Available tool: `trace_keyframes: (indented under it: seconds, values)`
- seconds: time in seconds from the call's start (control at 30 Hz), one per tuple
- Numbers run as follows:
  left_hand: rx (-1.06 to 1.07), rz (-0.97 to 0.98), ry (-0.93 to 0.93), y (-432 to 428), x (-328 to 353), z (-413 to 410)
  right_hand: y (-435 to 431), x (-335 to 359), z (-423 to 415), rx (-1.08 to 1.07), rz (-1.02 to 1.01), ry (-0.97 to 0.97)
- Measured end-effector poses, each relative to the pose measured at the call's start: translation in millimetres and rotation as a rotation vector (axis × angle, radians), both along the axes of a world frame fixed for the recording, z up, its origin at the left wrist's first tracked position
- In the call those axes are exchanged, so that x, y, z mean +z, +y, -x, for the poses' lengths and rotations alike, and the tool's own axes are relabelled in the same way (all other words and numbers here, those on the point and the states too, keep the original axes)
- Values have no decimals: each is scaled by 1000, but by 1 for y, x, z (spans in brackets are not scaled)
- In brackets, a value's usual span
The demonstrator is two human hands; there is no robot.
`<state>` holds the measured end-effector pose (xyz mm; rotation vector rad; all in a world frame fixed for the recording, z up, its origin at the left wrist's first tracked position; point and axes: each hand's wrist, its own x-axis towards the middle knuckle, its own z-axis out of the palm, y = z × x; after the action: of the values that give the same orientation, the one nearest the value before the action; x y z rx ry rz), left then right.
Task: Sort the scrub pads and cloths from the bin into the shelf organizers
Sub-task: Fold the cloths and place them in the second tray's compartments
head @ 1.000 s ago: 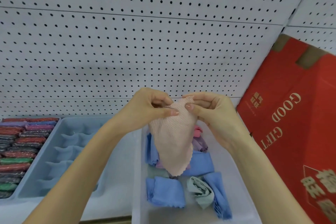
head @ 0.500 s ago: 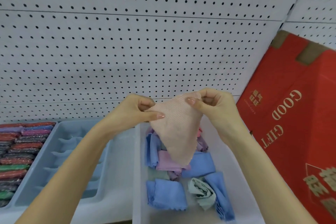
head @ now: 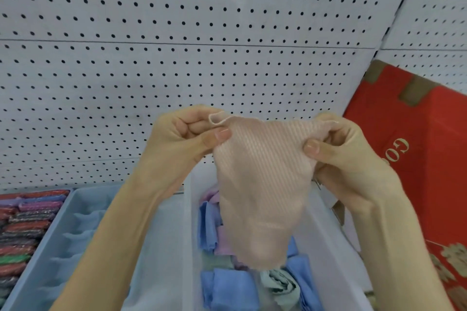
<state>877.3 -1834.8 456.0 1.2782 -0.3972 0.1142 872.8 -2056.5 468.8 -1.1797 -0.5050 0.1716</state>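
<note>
pink cloth (head: pixel 262 184): thin, ribbed, hanging in a point | left hand (head: pixel 187 139): thumb and fingers pinch top corner | right hand (head: pixel 346 151): pinches other corner

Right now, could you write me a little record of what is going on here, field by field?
Held: pink cloth, hanging between both hands
Grip one: left hand pinches its top left corner
Grip two: right hand pinches its top right corner
Below: clear bin holding folded blue cloths
Left of bin: pale blue slotted tray
Far left: rows of coloured scrub pads
Right: red box
Behind: white pegboard
</note>
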Motion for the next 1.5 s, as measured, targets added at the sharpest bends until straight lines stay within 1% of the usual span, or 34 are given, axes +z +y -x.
trace_keyframes:
  seconds: [0.1,0.27,0.6,0.7,0.77,0.8,0.87,0.93,0.97,1.03,1.1,1.17,1.23,1.37,1.5]
  values:
    - [-46,-48,49,2,-4,-10,-2,-6,-13,-64,14,72]
    - [-23,-75,140,5,-13,-19,-2,-15,-22,-178,75,187]
    - [20,-143,153,1,-8,-17,-3,-22,-23,-207,85,214]
    - [9,-174,120,2,-6,-14,-5,-25,-20,-221,90,180]
    - [-58,-125,96,4,-3,-10,-10,-25,-17,-185,61,145]
    - [-118,-70,87,4,-2,-7,-14,-24,-15,-129,38,120]
    - [-258,34,66,2,2,-4,-16,-19,-11,58,-24,56]
    - [-342,58,61,-8,4,-4,-6,-13,-9,191,-67,-14]
    - [-340,40,58,-16,5,-4,1,-11,-9,197,-65,-48]
    - [-294,41,64,-35,8,-4,19,-6,-11,128,-41,-117]
    - [-244,144,112,-49,11,-3,32,-4,-12,29,-56,-172]
    - [-234,206,135,-54,13,-3,36,-3,-12,-86,-73,-195]
    - [-219,204,168,-55,11,-4,35,-3,-12,-157,-40,-178]
    - [-198,259,208,-59,11,1,36,-3,-8,-196,77,-202]
    - [-146,200,276,-61,3,1,39,-6,-8,-255,37,-196]
